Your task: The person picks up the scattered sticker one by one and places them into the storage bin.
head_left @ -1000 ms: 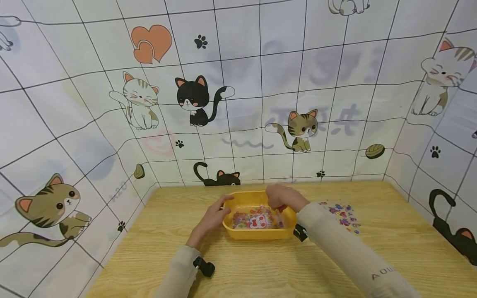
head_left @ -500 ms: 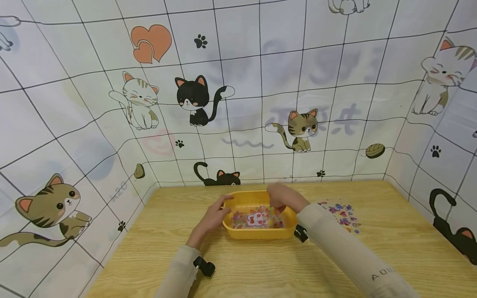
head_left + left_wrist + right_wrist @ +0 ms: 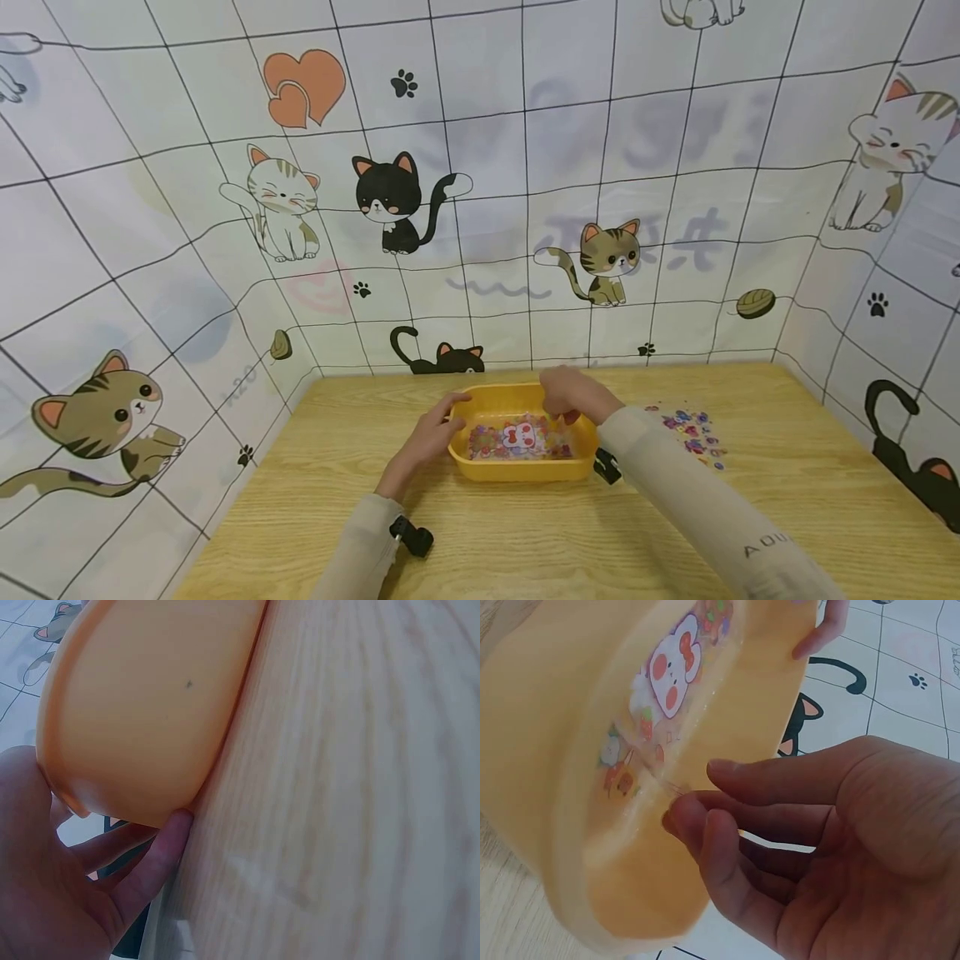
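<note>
A yellow plastic basin (image 3: 517, 472) sits on the wooden table, with a layer of small colourful pieces inside. Among them lies a white bunny-head piece (image 3: 676, 666) with a red bow and pink cheeks. My left hand (image 3: 431, 433) holds the basin's left end, its fingertips against the outer wall (image 3: 142, 712). Over the basin's right side, my right hand (image 3: 570, 396) pinches what looks like a thin clear stick (image 3: 656, 774). The stick slants down toward the coloured pieces (image 3: 619, 776); the part inside my fingers is hidden.
Small shiny purple, red and yellow pieces (image 3: 690, 433) lie scattered on the table (image 3: 525, 542) right of the basin, beside my right sleeve (image 3: 690, 492). A cat-print sheet (image 3: 495, 333) with black grid lines rises behind the table and along both sides.
In the basin the bunny piece has shifted a little left, then back right and slightly away from me. My right hand has drifted slightly right; my left hand keeps its place.
</note>
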A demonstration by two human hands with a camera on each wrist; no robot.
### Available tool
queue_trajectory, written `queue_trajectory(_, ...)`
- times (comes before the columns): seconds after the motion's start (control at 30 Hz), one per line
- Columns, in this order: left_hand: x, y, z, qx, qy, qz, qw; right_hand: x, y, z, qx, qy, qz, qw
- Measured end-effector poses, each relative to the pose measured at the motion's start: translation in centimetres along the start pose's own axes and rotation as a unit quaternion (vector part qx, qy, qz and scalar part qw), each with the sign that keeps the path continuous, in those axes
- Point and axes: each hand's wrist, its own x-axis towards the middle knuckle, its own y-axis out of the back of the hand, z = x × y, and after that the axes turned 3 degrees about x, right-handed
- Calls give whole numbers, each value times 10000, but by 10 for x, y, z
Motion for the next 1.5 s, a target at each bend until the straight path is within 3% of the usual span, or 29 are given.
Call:
queue_trajectory(0.23, 0, -1, 0, 6, -25, 10, 10000, 3, -2, 1, -186, -52, -112, 9998)
queue_trajectory(0.9, 0, -1, -2, 90, -25, -51, 9999, -2, -15, 10, -43, -357, -604, 9975)
queue_trajectory(1.5, -1, 0, 1, 37, -35, -25, 10000, 4, -20, 10, -226, -536, -522, 9969)
